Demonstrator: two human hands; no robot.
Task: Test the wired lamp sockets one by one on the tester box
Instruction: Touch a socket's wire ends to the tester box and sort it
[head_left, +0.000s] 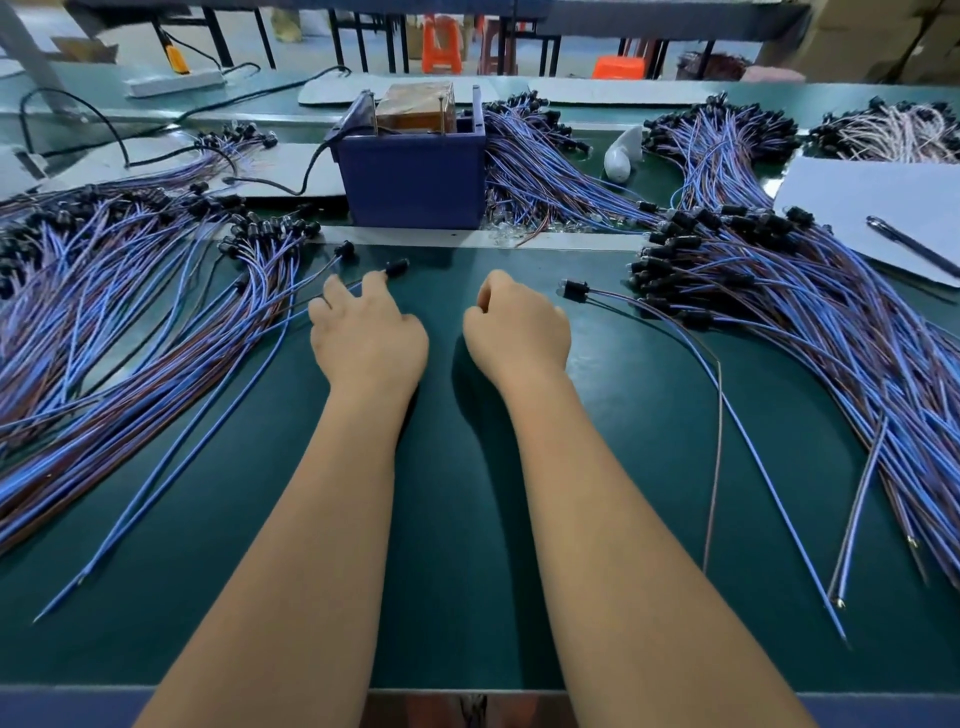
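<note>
Your left hand (366, 332) pinches a socket's wires, its socket (396, 268) aimed at the tester box (415, 179) beyond. Your right hand (514, 327), curled, apparently empty, sits beside another socket (574, 290), probably next. Socket piles (727, 260) flank the box within reach.

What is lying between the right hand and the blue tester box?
In the head view, bare green mat and then a pale strip at the box's foot lie between the right hand and the blue tester box; no socket lies there.
</note>
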